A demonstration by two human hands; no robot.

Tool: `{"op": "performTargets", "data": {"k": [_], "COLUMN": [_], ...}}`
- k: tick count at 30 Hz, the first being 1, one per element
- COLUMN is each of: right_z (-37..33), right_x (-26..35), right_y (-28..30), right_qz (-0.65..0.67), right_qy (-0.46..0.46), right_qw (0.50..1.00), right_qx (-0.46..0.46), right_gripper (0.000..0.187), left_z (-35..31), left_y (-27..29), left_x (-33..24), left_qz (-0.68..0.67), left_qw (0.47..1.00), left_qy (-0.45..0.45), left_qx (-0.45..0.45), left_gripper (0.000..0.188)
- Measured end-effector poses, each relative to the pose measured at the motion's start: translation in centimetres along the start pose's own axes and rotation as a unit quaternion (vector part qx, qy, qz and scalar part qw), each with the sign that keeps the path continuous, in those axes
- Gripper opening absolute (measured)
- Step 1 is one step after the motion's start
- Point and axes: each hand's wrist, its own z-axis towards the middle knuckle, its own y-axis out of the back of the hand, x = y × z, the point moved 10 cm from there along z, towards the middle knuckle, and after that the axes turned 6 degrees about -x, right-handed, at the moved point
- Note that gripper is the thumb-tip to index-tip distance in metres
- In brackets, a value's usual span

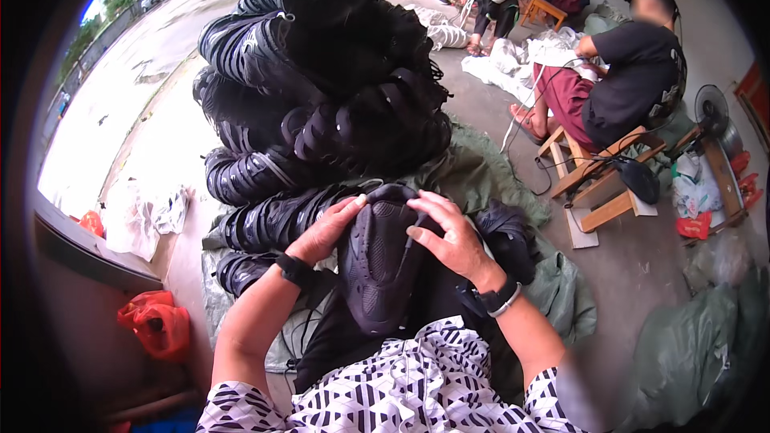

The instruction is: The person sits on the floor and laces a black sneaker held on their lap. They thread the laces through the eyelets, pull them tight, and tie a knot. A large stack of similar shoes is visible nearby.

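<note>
A dark shoe upper [380,269] with mesh panels lies over my lap, its toe toward me and its collar opening away from me. My left hand [330,231] grips the left side of the collar, thumb on top and the other fingers mostly hidden behind it. Across from it, my right hand [454,242] holds the right side of the collar, fingers over the rim and thumb against the side. Just beyond my hands, nested rows of similar black shoe uppers [277,220] rise in a tall pile.
Green-grey sheeting [561,293] lies under the pile and to my right. Two people sit at the back right by white material [513,60]. Nearer stand a wooden stool [613,184] and a fan [712,108]. A red plastic bag [156,323] lies at my left.
</note>
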Motion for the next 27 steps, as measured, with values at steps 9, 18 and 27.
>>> {"op": "performTargets", "data": {"k": [9, 18, 27], "right_z": [2.3, 2.1, 3.6], "right_x": [-0.9, -4.1, -7.1], "right_y": [-2.4, -2.8, -3.7], "right_qz": [-0.066, -0.003, -0.146], "right_qy": [0.021, -0.080, -0.201], "right_qw": [0.998, 0.996, 0.968], "right_qx": [0.007, 0.026, -0.033], "right_gripper": [0.051, 0.048, 0.064], "left_z": [-5.1, -7.2, -6.4], "left_y": [-1.3, -6.9, -7.9], "left_x": [-1.4, -2.8, -0.3], "left_qz": [0.230, 0.563, 0.582], "left_qw": [0.951, 0.768, 0.752], "left_qy": [-0.186, -0.267, -0.277], "left_qx": [-0.088, -0.143, -0.138], "left_gripper": [0.070, 0.103, 0.079]}}
